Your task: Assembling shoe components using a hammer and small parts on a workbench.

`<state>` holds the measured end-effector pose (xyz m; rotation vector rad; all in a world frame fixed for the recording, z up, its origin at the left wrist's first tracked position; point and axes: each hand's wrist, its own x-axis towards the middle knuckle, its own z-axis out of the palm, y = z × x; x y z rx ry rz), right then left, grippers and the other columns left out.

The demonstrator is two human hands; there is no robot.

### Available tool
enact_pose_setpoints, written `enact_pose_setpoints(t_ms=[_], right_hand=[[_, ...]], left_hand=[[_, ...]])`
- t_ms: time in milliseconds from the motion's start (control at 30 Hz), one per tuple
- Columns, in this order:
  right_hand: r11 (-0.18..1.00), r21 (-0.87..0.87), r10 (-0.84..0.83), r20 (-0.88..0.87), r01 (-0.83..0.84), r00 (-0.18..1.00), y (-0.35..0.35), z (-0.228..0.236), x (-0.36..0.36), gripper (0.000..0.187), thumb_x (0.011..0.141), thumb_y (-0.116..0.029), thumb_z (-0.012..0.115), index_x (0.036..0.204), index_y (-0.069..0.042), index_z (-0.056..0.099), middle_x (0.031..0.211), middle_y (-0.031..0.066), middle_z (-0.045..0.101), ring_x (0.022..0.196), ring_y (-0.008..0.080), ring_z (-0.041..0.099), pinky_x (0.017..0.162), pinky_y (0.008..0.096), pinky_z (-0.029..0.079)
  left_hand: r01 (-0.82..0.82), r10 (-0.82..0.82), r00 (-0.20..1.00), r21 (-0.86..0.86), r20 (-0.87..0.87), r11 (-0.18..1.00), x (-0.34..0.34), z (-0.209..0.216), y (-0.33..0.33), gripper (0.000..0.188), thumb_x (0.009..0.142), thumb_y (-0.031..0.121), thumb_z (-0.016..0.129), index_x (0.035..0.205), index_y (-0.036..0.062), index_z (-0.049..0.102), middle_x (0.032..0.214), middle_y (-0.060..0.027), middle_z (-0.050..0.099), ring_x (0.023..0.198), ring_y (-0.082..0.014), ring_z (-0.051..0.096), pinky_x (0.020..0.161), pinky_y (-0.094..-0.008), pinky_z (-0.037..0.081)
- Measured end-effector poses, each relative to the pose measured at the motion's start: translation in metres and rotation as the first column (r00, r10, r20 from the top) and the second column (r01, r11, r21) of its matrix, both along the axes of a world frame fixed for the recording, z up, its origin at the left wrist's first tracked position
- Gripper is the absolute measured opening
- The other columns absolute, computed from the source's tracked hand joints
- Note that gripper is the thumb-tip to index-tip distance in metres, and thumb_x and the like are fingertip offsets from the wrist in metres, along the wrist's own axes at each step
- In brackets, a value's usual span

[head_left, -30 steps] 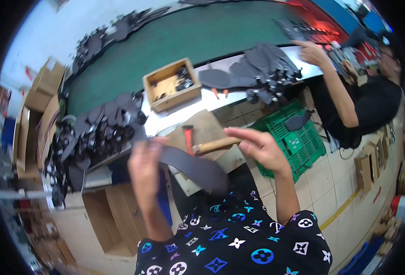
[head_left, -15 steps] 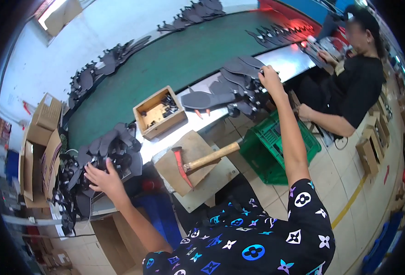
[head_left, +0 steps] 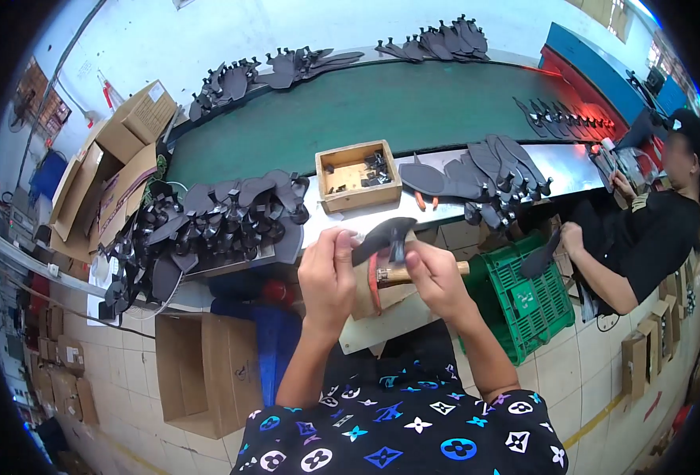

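Observation:
Both hands are close together in front of me, over the work stool. A dark heeled shoe sole (head_left: 383, 239) is between them. My left hand (head_left: 326, 273) is closed on one end of it, thumb and fingers pinched. My right hand (head_left: 439, 279) grips it near the small dark heel piece; part of the fingers is hidden. Just below and behind the sole lies a hammer (head_left: 429, 272) with a red head and wooden handle, resting on a board (head_left: 350, 336). A wooden box (head_left: 359, 198) with small black parts stands beyond the hands.
Heaped heeled soles (head_left: 231, 214) cover the bench's left; more soles (head_left: 492, 170) lie to the right. Beyond runs a green conveyor belt (head_left: 366, 103). A green crate (head_left: 524, 297) stands at right, beside a seated co-worker (head_left: 643, 237). A cardboard box (head_left: 207, 372) sits lower left.
My hands have come together from the left heap and the right-hand soles. A heeled sole is now held between them. The view has turned, and the co-worker now holds a dark sole over the crate.

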<state>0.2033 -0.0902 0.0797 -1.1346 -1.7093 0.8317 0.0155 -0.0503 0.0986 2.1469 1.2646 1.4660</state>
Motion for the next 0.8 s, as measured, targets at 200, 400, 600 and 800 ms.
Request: enact_pose_setpoints(t_ms=[200,400,600,800], right_hand=[[0.979,0.174,-0.100,-0.061,0.109,0.993,0.021,-0.065,-0.020,0.046,0.094,-0.025,0.063,0.130,0.003,0.056,0.141,0.0221,0.048,0.120,0.0407,0.053,0.098,0.0423,0.046],[0.944,0.096,-0.304,0.623,0.316,0.721,-0.004,-0.085,0.016,0.069,0.081,-0.046,0.073,0.131,-0.002,0.054,0.131,0.0186,0.052,0.110,0.0405,0.060,0.086,0.0435,0.053],[0.823,0.103,-0.527,0.504,0.558,0.684,-0.067,-0.146,0.060,0.040,0.084,-0.037,0.075,0.075,-0.003,0.058,0.061,0.0107,0.057,0.052,0.0295,0.057,0.048,0.0378,0.043],[0.556,-0.280,-0.831,-0.153,0.783,0.535,-0.128,-0.186,0.065,0.026,0.090,-0.016,0.073,0.074,0.000,0.060,0.057,-0.0044,0.038,0.053,0.0036,0.035,0.047,0.0254,0.027]], left_hand=[[0.009,-0.009,1.000,0.007,0.022,1.000,0.023,-0.054,0.009,0.036,0.099,0.025,0.056,0.124,-0.0004,0.051,0.110,-0.0215,0.056,0.105,-0.0408,0.056,0.093,-0.0452,0.044],[0.138,-0.137,0.990,-0.392,0.030,0.910,-0.014,-0.053,0.037,0.028,0.083,0.004,0.071,0.110,-0.0015,0.065,0.096,-0.0148,0.063,0.082,-0.0270,0.065,0.075,-0.0360,0.052],[0.345,-0.046,0.824,-0.436,0.565,0.831,-0.046,-0.002,0.015,0.021,0.087,-0.004,0.067,0.108,-0.0023,0.069,0.088,-0.0009,0.061,0.081,-0.0084,0.056,0.072,-0.0225,0.047],[0.724,0.013,0.541,-0.474,0.841,0.501,-0.019,-0.021,0.067,0.024,0.097,0.013,0.064,0.116,-0.0001,0.066,0.092,-0.0015,0.067,0.080,-0.0067,0.062,0.071,-0.0198,0.051]])
